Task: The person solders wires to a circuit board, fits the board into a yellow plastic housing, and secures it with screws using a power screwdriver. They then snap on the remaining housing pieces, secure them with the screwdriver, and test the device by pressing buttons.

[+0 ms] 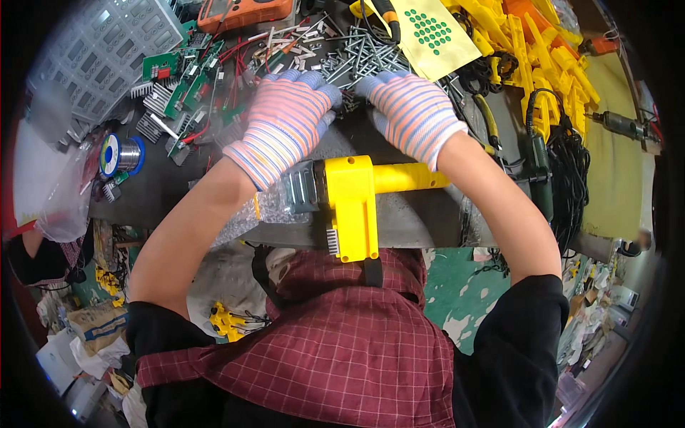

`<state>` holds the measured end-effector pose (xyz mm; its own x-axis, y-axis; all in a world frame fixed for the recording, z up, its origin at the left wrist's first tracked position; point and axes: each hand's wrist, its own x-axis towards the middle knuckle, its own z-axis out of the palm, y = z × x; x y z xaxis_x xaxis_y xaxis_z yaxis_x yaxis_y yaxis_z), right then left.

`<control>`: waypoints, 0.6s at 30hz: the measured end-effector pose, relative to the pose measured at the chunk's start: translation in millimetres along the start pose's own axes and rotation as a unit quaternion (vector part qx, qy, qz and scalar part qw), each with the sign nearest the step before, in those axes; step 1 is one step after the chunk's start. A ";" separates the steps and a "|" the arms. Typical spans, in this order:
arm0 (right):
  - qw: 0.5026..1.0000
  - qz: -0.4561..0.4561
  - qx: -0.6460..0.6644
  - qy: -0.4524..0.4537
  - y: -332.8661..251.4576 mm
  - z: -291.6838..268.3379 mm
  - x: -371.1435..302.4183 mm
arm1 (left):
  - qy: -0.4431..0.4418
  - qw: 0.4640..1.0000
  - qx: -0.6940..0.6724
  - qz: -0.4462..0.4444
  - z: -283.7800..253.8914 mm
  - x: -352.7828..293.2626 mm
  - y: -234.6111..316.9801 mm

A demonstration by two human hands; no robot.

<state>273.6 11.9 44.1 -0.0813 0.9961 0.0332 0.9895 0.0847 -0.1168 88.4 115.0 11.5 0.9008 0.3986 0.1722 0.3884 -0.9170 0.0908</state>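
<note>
"Screws (365,51), long, silvery and metal, lie heaped toward the far edge of the worktop (421,232). And the hands?"

"Striped-gloved left hand (294,110) and right hand (415,113) are at the heap's near side. Fingertips are hidden, so I can't tell whether either grip has anything."

"How best to pick?"

"I'd pinch single screws off the near fringe, without dragging tangled ones. The yellow plastic housing (351,207) with its straight handle lies between the forearms, by the front edge."
</note>
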 end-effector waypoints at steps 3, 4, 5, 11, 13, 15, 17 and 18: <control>0.990 0.076 0.070 -0.096 6.7 -5.1 9.0 | -0.007 1.000 -0.024 -0.013 -2.3 -3.0 2.9; 0.984 0.118 0.068 -0.113 3.3 -8.0 15.1 | -0.001 1.000 -0.007 -0.022 -6.5 -4.0 1.7; 0.982 0.133 0.104 -0.089 8.9 -3.9 10.0 | -0.018 0.999 0.021 -0.026 -7.5 -0.1 8.8; 0.991 0.124 0.025 -0.052 13.2 5.0 5.2 | -0.062 0.998 0.012 -0.016 -18.4 15.6 20.7; 0.992 0.095 0.065 -0.053 13.7 2.5 5.4 | -0.081 0.996 -0.007 -0.038 -17.4 14.3 19.9; 0.992 0.088 0.075 -0.044 16.6 6.1 6.7 | -0.082 0.995 -0.012 -0.050 -16.8 11.6 18.4; 0.995 0.073 0.058 -0.045 24.5 14.8 5.3 | -0.084 0.995 -0.015 -0.055 -16.9 12.0 20.6; 0.994 0.078 0.054 -0.047 23.7 14.5 2.6 | -0.082 0.995 -0.019 -0.051 -15.5 11.5 21.2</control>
<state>295.1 16.8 27.0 0.0558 0.9948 -0.0855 0.9727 -0.0735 -0.2201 104.0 100.3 30.7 0.8782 0.4783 -0.0028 0.4741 -0.8696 0.1377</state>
